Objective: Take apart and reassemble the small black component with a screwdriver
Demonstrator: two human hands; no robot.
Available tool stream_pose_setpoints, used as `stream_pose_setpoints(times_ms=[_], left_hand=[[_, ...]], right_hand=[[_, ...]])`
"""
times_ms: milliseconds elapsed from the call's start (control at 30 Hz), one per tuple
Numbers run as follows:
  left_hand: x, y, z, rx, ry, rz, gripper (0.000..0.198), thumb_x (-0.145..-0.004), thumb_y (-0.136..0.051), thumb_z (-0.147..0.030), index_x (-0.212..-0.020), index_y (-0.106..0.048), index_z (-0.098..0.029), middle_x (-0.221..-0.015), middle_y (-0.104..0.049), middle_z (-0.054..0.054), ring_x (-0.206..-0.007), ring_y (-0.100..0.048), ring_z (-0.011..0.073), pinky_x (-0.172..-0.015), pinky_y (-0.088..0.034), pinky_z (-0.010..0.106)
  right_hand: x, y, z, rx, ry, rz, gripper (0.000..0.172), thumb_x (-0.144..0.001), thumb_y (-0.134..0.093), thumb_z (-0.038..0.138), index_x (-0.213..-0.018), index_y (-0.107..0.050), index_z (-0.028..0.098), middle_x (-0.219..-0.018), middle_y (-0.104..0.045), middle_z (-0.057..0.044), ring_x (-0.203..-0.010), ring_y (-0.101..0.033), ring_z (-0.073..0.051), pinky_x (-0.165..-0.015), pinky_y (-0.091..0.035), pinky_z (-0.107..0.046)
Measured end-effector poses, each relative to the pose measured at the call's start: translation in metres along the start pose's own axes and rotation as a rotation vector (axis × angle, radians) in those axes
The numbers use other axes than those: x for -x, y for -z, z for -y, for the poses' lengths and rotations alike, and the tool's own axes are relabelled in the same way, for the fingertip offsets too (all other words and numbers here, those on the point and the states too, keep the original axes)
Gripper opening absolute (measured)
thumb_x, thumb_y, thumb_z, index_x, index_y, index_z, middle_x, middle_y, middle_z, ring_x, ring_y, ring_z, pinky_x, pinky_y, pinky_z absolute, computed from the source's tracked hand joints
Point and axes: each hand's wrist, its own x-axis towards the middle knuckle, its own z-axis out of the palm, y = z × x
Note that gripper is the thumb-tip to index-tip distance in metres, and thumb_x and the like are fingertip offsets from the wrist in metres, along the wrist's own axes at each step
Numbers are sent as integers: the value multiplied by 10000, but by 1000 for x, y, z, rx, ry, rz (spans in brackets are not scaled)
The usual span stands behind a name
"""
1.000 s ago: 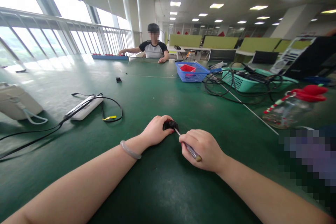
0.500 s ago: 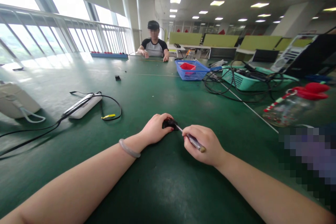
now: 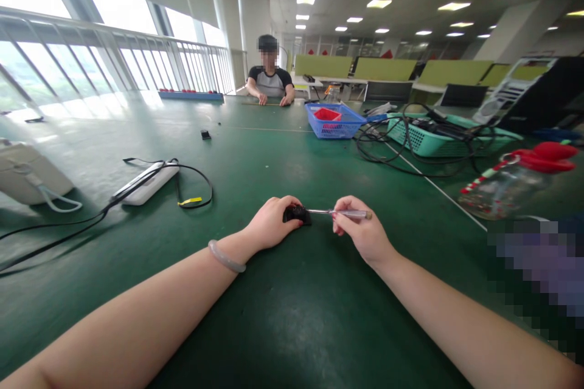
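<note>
A small black object (image 3: 298, 214) rests on the green table in front of me, gripped between the thumb and fingers of my left hand (image 3: 272, 222). Its details are too small to make out. My right hand (image 3: 360, 228) holds a slim screwdriver-like tool (image 3: 349, 214) with a clear handle, lying nearly level. The metal shaft points left, and its tip meets or nearly meets the right side of the black object. A pale bangle (image 3: 225, 257) circles my left wrist.
On the left are a white power strip (image 3: 150, 183) with black cables and a beige case (image 3: 31, 173). Ahead stand a blue basket (image 3: 335, 127) and a green basket (image 3: 429, 141) with cables. A red-lidded jar (image 3: 511, 188) is at right. A person (image 3: 271, 82) sits across the table (image 3: 255, 164).
My right hand has shifted right and turned, swinging the tool from a slant to nearly level. My left hand keeps its grip. The person's hands across the table have moved closer together.
</note>
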Motion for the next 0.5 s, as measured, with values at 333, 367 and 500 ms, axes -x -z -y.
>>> stream_pose_setpoints(times_ms=[333,367,500], left_hand=[[-1,0,0,9,-11,-1,324,-743,-681,-287,-1061,-641,-238,-1030,-677,31,-988,-587,237,-897,-467,367],[-1,0,0,15,-17,-8,327,-730,-692,-283,-1051,-649,-239,-1023,-679,30,-1003,-583,240,-907,-464,366],[0,0,1,38,-54,-36,325,-701,-720,-303,-1018,-675,-247,-1026,-682,30,-1077,-552,249,-962,-444,372]], right_hand=[[-8,3,-9,-378,-219,-131,330,-771,-657,457,-919,-627,163,-745,-665,-29,-511,-592,-112,-439,-437,-210],[-8,2,-9,-387,-221,-143,333,-777,-653,464,-910,-634,160,-740,-666,-32,-512,-594,-112,-442,-446,-212],[-11,3,-12,-428,-210,-220,277,-751,-710,400,-841,-654,144,-717,-666,-33,-605,-635,-123,-560,-529,-225]])
